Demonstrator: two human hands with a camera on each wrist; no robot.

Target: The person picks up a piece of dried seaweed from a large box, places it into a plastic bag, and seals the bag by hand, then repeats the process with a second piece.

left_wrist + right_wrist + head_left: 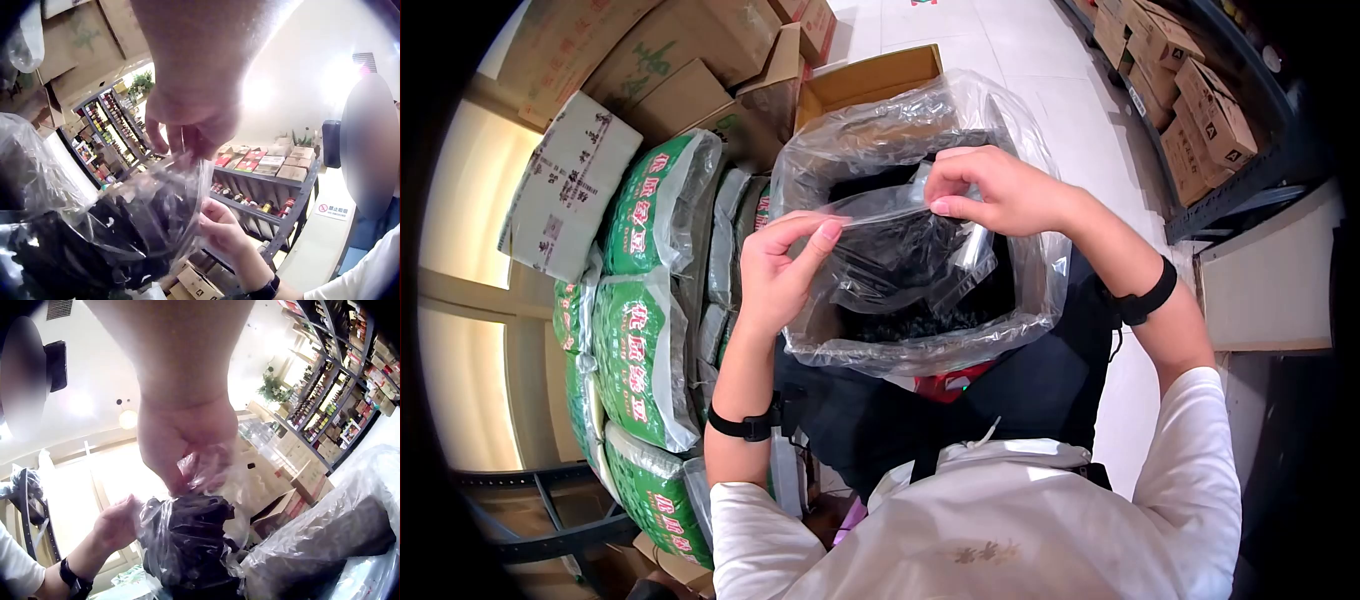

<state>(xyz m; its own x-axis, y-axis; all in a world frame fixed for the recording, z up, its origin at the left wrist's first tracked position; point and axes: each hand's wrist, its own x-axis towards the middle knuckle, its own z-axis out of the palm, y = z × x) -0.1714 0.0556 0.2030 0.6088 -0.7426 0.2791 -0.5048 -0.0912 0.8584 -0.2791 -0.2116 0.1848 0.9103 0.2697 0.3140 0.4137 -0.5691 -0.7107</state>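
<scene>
A white short-sleeved cloth top (1090, 520) sits nearest; the left hand (785, 268) and right hand (1000, 190) pinch a clear plastic bag (892, 248) near its edge, best held taut.

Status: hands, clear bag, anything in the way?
Left hand and right hand pinching clear bag at rim. Bag over plastic-lined box, dark material showing through. Nothing visibly blocking either hand.

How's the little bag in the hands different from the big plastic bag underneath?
The little bag is much narrower than the big bag. The left hand and right hand pinch the little bag near its top edge, while neither hand holds the big bag, which stands wide open below. Both are see-through, crinkly plastic.
</scene>
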